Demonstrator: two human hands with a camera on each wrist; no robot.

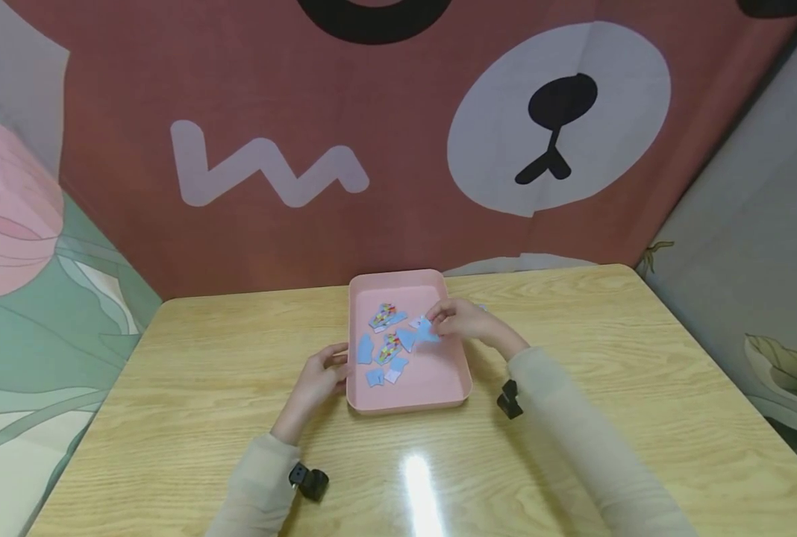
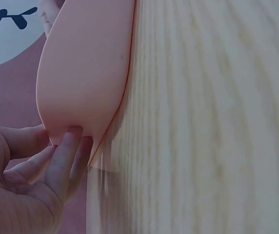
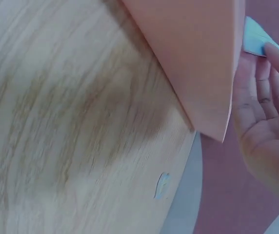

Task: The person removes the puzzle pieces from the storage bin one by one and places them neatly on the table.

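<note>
A pink tray lies on the table, with several flat light-blue puzzle pieces inside, some showing multicoloured patches. At the tray's left side is my left hand. Its fingertips touch the outer wall and rim, as the left wrist view shows, and none reach inside. Over the tray's right side, my right hand pinches a light-blue puzzle piece between thumb and fingers. In the head view that held piece hangs above the tray floor, partly covered by the fingertips.
A small light-blue piece lies on the wooden table to the right of the tray, mostly hidden behind the right hand in the head view. A printed cloth hangs behind the table's far edge, close to the tray's far end.
</note>
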